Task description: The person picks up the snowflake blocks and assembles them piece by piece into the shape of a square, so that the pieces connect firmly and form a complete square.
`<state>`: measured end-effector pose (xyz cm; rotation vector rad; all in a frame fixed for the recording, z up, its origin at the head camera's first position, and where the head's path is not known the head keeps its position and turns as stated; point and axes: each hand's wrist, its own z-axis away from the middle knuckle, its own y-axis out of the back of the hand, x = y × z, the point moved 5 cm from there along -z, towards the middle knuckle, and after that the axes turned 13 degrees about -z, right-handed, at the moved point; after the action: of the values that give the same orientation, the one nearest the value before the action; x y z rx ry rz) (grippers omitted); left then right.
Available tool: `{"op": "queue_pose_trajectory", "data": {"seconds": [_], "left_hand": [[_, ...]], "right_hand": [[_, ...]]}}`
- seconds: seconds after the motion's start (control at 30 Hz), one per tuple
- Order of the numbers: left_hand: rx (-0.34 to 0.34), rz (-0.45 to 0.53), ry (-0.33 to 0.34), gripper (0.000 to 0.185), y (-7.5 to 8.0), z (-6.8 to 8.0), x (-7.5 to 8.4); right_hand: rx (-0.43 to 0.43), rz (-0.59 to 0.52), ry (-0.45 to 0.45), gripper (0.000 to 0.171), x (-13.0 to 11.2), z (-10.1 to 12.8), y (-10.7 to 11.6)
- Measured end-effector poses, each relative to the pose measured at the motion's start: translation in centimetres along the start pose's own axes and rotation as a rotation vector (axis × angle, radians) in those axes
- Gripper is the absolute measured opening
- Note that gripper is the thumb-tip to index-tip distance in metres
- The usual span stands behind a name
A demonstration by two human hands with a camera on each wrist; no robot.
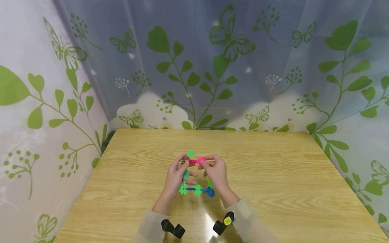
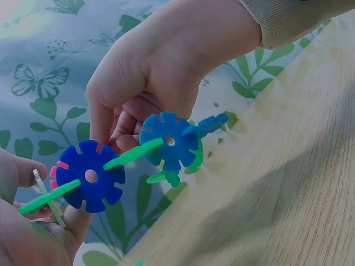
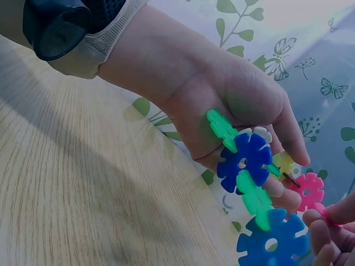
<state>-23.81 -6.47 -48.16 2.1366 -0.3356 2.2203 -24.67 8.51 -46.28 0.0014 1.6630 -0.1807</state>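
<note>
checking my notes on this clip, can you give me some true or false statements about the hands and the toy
1. Both hands hold the snowflake-disc chain above the table. True.
2. The left hand is flat on the table. False: it pinches discs at the top of the chain.
3. A green disc lies loose on the table beyond the hands. True.
4. The right hand holds scissors. False: it pinches a pink disc.

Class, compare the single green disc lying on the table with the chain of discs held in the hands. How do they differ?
The green disc lies alone on the table; the chain is held above it by the left hand and right hand. The green disc is one colour; the chain mixes green, blue and pink. Both are notched plastic discs.
</note>
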Motion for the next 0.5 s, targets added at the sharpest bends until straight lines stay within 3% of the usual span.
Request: {"op": "queue_pose_trajectory", "data": {"seconds": [0.27, 0.5], "left_hand": [[-0.009, 0.0, -0.004, 0.043, -0.18, 0.07, -0.06], [-0.008, -0.062, -0.01, 0.045, -0.35, 0.17, -0.01]], "right_hand": [[-0.019, 0.006, 0.004, 0.015, -0.15, 0.14, -0.36], [0.013, 0.013, 0.048, 0.012, -0.35, 0.17, -0.71]]}}
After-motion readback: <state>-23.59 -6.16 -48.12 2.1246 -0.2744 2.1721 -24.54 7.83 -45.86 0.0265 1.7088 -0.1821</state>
